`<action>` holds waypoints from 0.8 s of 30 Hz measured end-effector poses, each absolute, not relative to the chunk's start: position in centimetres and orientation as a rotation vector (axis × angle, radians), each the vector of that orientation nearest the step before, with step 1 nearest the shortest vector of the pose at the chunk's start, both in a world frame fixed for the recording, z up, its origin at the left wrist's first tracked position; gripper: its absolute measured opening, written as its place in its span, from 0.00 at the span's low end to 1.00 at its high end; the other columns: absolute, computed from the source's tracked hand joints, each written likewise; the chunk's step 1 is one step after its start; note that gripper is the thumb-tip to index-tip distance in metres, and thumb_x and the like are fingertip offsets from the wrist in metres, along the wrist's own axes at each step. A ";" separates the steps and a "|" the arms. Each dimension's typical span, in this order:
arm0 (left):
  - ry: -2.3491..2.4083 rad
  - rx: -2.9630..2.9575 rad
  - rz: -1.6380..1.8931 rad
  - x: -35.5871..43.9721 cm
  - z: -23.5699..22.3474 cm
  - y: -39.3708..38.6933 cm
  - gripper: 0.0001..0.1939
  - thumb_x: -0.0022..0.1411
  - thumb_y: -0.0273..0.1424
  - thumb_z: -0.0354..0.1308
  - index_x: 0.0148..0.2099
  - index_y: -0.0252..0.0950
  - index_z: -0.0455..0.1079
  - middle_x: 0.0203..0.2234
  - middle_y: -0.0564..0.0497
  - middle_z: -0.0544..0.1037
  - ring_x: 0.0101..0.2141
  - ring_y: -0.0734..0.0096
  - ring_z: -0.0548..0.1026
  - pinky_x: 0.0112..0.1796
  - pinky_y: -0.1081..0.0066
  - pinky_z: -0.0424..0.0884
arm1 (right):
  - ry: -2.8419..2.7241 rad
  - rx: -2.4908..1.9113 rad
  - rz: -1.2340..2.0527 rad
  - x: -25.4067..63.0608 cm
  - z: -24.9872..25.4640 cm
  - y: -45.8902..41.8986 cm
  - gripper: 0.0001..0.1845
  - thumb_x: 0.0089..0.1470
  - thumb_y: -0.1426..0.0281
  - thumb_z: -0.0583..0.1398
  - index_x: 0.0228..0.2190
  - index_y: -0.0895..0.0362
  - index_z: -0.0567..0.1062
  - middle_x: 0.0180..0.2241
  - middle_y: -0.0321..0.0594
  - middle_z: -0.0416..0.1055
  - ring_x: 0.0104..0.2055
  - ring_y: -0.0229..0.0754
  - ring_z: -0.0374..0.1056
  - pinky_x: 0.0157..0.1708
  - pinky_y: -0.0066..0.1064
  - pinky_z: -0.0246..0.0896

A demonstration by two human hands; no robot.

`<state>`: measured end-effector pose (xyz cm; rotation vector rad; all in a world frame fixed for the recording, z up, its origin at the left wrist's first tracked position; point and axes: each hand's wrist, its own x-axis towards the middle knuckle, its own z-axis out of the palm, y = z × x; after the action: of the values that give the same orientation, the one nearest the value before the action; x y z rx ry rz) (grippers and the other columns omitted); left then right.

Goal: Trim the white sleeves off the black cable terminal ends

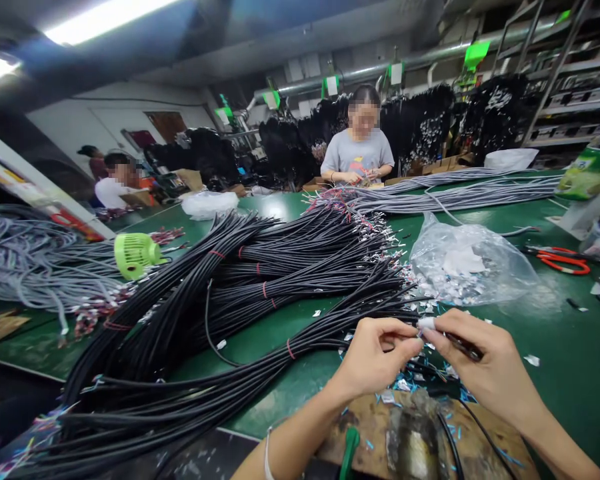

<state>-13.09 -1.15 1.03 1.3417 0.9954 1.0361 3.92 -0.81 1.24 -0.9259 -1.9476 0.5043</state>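
Observation:
My left hand (375, 353) and my right hand (480, 363) meet near the table's front edge, fingers pinched together on a small white connector (427, 323) at the end of a black cable. The right hand also grips a thin dark wire or tool (463, 347) that runs back across its fingers. A big heap of black cable bundles (260, 293), tied with red bands, lies just left of my hands, its terminal ends pointing toward them. Small white and blue scraps (405, 383) litter the table under my hands.
A clear plastic bag of small white parts (470, 263) sits behind my hands, with red-handled scissors (563, 259) to its right. Grey cable bundles (460, 190) lie across the far green table (555, 347), more at the left (25, 267) by a green fan (135, 255). One person (359, 150) works opposite, another (117, 180) at far left.

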 end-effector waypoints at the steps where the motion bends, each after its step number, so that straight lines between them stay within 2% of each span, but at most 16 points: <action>1: 1.016 1.299 1.013 -13.1 1.1 -1.2 0.15 0.49 0.36 0.63 0.31 0.25 0.74 0.18 0.51 0.71 0.17 0.80 0.64 0.20 0.78 0.61 | -1.954 -0.920 0.506 4.0 1.2 -0.8 0.03 0.55 0.73 0.58 0.31 0.56 0.72 0.27 0.36 0.67 0.27 0.36 0.63 0.27 0.27 0.56; 5: 1.018 1.209 0.988 -13.0 1.3 -1.1 0.16 0.45 0.37 0.65 0.28 0.26 0.72 0.12 0.55 0.66 0.14 0.81 0.62 0.17 0.79 0.58 | -2.019 -0.925 0.474 4.4 1.0 -0.8 0.06 0.55 0.76 0.56 0.33 0.56 0.71 0.29 0.37 0.68 0.29 0.36 0.63 0.28 0.27 0.56; 8: 1.002 1.201 1.031 -13.0 1.2 -1.0 0.16 0.45 0.37 0.66 0.29 0.27 0.72 0.12 0.56 0.66 0.13 0.82 0.63 0.16 0.79 0.59 | -1.971 -0.971 0.519 4.1 1.0 -0.8 0.05 0.54 0.75 0.55 0.33 0.56 0.71 0.28 0.37 0.67 0.28 0.36 0.63 0.28 0.28 0.56; 10: 0.979 1.200 1.099 -13.0 0.9 -0.9 0.17 0.45 0.35 0.67 0.35 0.27 0.72 0.14 0.56 0.67 0.14 0.82 0.63 0.16 0.80 0.59 | -1.851 -1.077 0.706 3.7 0.8 -0.7 0.05 0.54 0.69 0.56 0.31 0.58 0.71 0.23 0.35 0.64 0.23 0.35 0.59 0.23 0.27 0.54; 12: 0.921 1.212 1.160 -13.1 0.7 -0.8 0.20 0.47 0.34 0.66 0.42 0.29 0.72 0.16 0.57 0.67 0.14 0.83 0.63 0.17 0.80 0.59 | -1.674 -1.174 1.037 3.2 0.6 -0.5 0.12 0.52 0.62 0.57 0.29 0.59 0.70 0.17 0.30 0.57 0.17 0.32 0.52 0.16 0.25 0.47; 15: 0.815 1.255 1.161 -13.3 0.5 -0.8 0.17 0.50 0.33 0.64 0.42 0.29 0.72 0.16 0.58 0.64 0.15 0.84 0.61 0.18 0.80 0.58 | -1.447 -1.177 1.441 2.7 0.2 -0.4 0.18 0.49 0.55 0.58 0.30 0.60 0.70 0.14 0.25 0.48 0.13 0.28 0.42 0.12 0.23 0.38; 17: 0.777 1.315 1.196 -13.5 0.5 -0.9 0.12 0.52 0.32 0.63 0.38 0.30 0.72 0.18 0.57 0.63 0.16 0.84 0.60 0.19 0.79 0.57 | -1.438 -1.191 1.375 2.5 0.2 -0.4 0.19 0.48 0.55 0.59 0.30 0.60 0.71 0.15 0.27 0.53 0.14 0.29 0.46 0.13 0.23 0.42; 20: 0.819 1.560 1.425 -13.8 0.9 -1.4 0.03 0.56 0.27 0.58 0.32 0.33 0.70 0.22 0.54 0.66 0.21 0.80 0.63 0.23 0.77 0.60 | -1.544 -1.199 1.043 2.5 0.6 -0.9 0.17 0.48 0.57 0.60 0.30 0.59 0.74 0.23 0.36 0.67 0.22 0.36 0.61 0.21 0.26 0.57; 22: 0.871 1.804 1.550 -13.7 1.1 -1.7 0.06 0.58 0.23 0.54 0.28 0.33 0.70 0.22 0.52 0.68 0.24 0.77 0.64 0.26 0.76 0.61 | -1.606 -1.144 0.935 2.5 0.8 -1.2 0.15 0.50 0.59 0.59 0.32 0.58 0.74 0.27 0.38 0.70 0.27 0.39 0.65 0.26 0.27 0.61; 24: 0.902 1.989 1.556 -13.6 1.2 -1.8 0.09 0.57 0.20 0.53 0.27 0.34 0.71 0.21 0.52 0.69 0.24 0.76 0.65 0.27 0.75 0.61 | -1.673 -1.076 0.880 2.6 1.1 -1.4 0.12 0.52 0.61 0.58 0.31 0.57 0.74 0.27 0.37 0.69 0.27 0.38 0.65 0.26 0.26 0.60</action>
<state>-13.61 -1.83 1.16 1.9893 0.9022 1.5564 2.59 -1.37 1.12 -1.0764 -1.6734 0.8796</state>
